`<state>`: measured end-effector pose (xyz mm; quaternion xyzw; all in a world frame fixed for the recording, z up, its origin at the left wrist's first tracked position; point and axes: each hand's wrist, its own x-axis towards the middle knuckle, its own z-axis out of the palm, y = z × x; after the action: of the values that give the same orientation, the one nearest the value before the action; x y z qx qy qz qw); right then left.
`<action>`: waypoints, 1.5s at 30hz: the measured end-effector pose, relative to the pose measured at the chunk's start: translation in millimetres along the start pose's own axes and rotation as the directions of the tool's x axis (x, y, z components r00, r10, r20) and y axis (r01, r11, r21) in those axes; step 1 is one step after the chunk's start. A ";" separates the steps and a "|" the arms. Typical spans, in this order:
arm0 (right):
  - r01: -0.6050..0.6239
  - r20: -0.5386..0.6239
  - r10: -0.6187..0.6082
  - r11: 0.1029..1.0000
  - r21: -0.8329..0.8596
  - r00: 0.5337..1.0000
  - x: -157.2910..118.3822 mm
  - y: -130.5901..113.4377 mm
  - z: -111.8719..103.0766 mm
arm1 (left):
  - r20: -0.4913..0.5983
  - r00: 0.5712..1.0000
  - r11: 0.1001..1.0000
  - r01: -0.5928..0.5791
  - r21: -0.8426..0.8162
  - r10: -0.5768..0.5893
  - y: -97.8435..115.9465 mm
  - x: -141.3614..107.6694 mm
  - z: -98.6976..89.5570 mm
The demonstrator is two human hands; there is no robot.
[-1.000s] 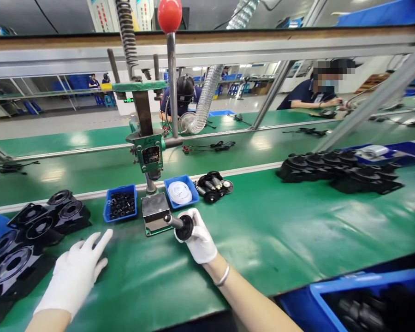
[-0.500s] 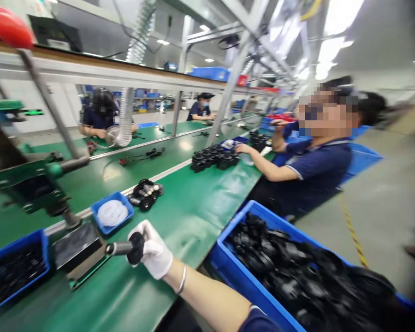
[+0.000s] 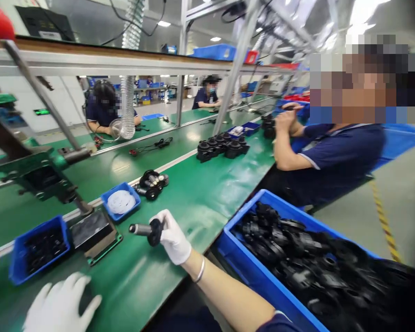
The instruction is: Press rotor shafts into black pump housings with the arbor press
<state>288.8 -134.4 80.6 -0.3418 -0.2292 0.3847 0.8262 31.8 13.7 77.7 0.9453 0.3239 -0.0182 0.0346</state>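
Observation:
My right hand, in a white glove, grips a black round flange with a grey metal shaft pointing left, above the green table. At the lower left, my left hand, also gloved in white, has its fingers spread; a dark object shows between its thumb and fingers, and whether they touch cannot be told. Beyond my hands are a metal block under the green press, a blue tray of white rings, a blue bin of small black parts and a cluster of similar shaft parts.
A big blue crate of black parts stands at the right by the table edge. Black housings stand farther along the green table. A co-worker sits at the right; two people are across the table.
My left hand has come into view at the lower left. The view has shifted, and my right hand still holds the shaft part. The co-worker at the right has raised a hand from the table.

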 end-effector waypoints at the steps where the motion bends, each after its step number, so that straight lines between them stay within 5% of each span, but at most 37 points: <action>1: -0.006 0.007 0.006 1.000 0.000 1.000 -1.2 -2.2 0.3 | 0.027 1.000 1.000 0.013 0.025 -0.014 3.8 -3.1 -3.8; 11: 0.062 0.099 -0.053 0.994 -0.092 0.994 -1.8 -4.1 5.8 | 0.150 0.988 0.999 -0.034 -0.036 0.039 13.7 -16.1 -31.7; 16: 0.144 0.163 -0.114 0.972 -0.186 0.980 -1.1 -3.4 11.0 | -0.014 0.996 0.953 0.082 -0.290 -0.090 8.5 -21.1 -29.3; 18: 0.183 0.198 -0.132 0.946 -0.266 0.971 -2.9 -4.3 14.8 | -0.161 0.963 0.812 0.087 -0.577 -0.218 8.2 -26.0 -25.8; 21: 0.210 0.287 -0.108 0.910 -0.356 0.952 -9.8 -1.5 24.5 | -0.342 0.831 0.416 -0.149 -0.897 -0.439 17.9 -31.2 -19.9; 23: 0.219 0.349 -0.074 0.891 -0.397 0.934 -17.1 3.5 33.5 | -0.383 0.752 0.199 -0.329 -0.923 -0.537 28.7 -30.2 -16.8; 26: 0.223 0.407 -0.029 0.871 -0.438 0.913 -28.5 12.7 46.5 | -0.383 0.734 0.058 -0.427 -0.902 -0.560 41.4 -25.4 -16.4; 30: 0.238 0.417 -0.030 0.856 -0.459 0.909 -35.0 19.9 53.5 | -0.437 0.751 0.089 -0.457 -0.885 -0.496 43.5 -25.0 -22.3; 38: 0.473 0.553 -0.094 0.646 -0.599 0.828 -38.9 13.0 64.2 | -0.579 0.802 0.421 -0.478 -0.771 -0.150 48.0 -31.1 -33.8; 45: 0.511 0.572 -0.109 0.604 -0.612 0.813 -40.2 14.3 73.0 | -0.590 0.799 0.448 -0.490 -0.748 -0.111 53.1 -27.8 -29.7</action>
<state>211.0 -131.1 113.6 -0.4943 -0.6195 0.1734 0.5847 42.7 -42.9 111.7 0.7808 0.1659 0.4330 0.4187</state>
